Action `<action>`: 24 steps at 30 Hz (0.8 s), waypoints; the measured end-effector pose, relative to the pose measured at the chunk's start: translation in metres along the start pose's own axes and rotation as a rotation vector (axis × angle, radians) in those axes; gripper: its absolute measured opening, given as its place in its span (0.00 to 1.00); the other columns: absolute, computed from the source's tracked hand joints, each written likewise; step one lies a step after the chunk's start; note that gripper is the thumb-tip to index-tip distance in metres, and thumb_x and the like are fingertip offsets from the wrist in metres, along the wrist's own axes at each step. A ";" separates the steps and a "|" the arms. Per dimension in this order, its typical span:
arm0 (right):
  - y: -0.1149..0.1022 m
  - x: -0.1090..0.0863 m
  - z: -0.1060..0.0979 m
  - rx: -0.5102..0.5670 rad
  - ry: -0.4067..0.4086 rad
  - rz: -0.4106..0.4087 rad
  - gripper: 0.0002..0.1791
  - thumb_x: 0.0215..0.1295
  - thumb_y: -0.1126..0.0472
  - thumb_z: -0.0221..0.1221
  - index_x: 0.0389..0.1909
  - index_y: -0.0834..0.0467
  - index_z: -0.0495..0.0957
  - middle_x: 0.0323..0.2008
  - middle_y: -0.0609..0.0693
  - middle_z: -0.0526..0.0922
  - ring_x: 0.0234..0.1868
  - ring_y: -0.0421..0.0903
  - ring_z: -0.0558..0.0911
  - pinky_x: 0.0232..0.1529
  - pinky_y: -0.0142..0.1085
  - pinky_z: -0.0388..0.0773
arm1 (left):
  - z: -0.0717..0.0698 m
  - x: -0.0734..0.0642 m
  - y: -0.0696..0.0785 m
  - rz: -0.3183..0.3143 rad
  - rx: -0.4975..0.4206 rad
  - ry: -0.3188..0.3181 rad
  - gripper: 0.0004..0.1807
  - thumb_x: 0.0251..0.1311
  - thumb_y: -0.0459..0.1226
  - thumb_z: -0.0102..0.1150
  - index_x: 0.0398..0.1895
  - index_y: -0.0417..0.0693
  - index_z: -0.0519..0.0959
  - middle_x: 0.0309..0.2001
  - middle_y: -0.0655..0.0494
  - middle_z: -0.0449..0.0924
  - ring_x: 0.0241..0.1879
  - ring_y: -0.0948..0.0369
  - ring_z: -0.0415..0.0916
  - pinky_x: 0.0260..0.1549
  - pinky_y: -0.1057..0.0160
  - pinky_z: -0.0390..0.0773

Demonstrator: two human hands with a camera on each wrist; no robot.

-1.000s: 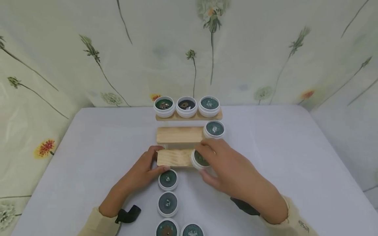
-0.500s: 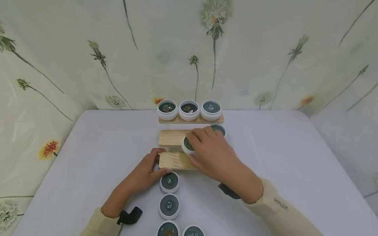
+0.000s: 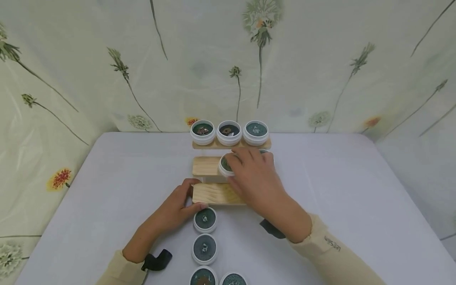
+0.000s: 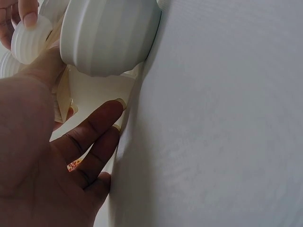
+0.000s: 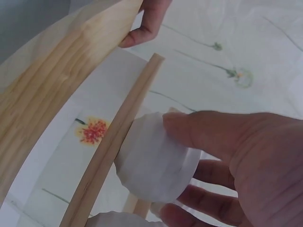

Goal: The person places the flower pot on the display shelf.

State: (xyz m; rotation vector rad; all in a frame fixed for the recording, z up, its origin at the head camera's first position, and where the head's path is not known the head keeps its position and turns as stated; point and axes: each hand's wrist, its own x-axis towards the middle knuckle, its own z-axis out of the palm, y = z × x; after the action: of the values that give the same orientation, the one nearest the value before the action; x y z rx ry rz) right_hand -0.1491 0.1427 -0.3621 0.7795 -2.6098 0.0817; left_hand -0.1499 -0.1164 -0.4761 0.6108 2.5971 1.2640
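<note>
The right hand (image 3: 254, 174) has its thumb on one side of a cup (image 3: 225, 168) and its fingers on the other, so it is clamped on that cup. The cup is at the middle of the mid board (image 3: 204, 166). I can't tell if its bottom sits flat on the wood. The left hand (image 3: 178, 202) pinches the left end of the low board (image 3: 215, 194), thumb in front and a finger behind. That is a good job for it, I think, since it should stop the boards from sliding. To do this well, set the cup down slow and straight, with all of its bottom on the wood. Be gentle near the end cup (image 3: 264, 151) on the right, because a bump might knock it off. Let go only when the cup stands by itself, then lift the hand so it won't hit the three back cups (image 3: 229, 133).
</note>
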 end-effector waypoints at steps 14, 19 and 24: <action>0.004 0.000 0.008 0.049 0.042 0.090 0.34 0.57 0.55 0.78 0.62 0.59 0.78 0.61 0.58 0.77 0.59 0.58 0.72 0.44 0.54 0.68 | 0.001 0.000 -0.001 0.003 0.009 0.000 0.36 0.67 0.51 0.70 0.71 0.55 0.63 0.49 0.56 0.77 0.50 0.58 0.72 0.54 0.50 0.71; 0.003 -0.004 0.008 0.059 0.058 0.099 0.33 0.58 0.54 0.77 0.62 0.59 0.78 0.64 0.58 0.75 0.61 0.59 0.71 0.45 0.55 0.67 | 0.001 0.000 -0.002 0.010 0.007 0.006 0.36 0.67 0.50 0.70 0.71 0.55 0.63 0.48 0.56 0.78 0.50 0.58 0.72 0.54 0.50 0.71; -0.006 -0.022 -0.006 0.123 0.136 0.012 0.32 0.56 0.53 0.77 0.59 0.59 0.79 0.63 0.58 0.75 0.61 0.61 0.72 0.46 0.57 0.69 | 0.001 0.000 0.000 0.009 0.005 -0.002 0.36 0.67 0.50 0.70 0.71 0.56 0.62 0.49 0.56 0.78 0.50 0.58 0.72 0.54 0.50 0.70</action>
State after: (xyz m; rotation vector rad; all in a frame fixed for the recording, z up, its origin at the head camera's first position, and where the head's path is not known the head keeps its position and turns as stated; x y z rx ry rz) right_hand -0.1275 0.1499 -0.3659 0.7714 -2.4990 0.2916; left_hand -0.1498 -0.1164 -0.4767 0.6254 2.5999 1.2592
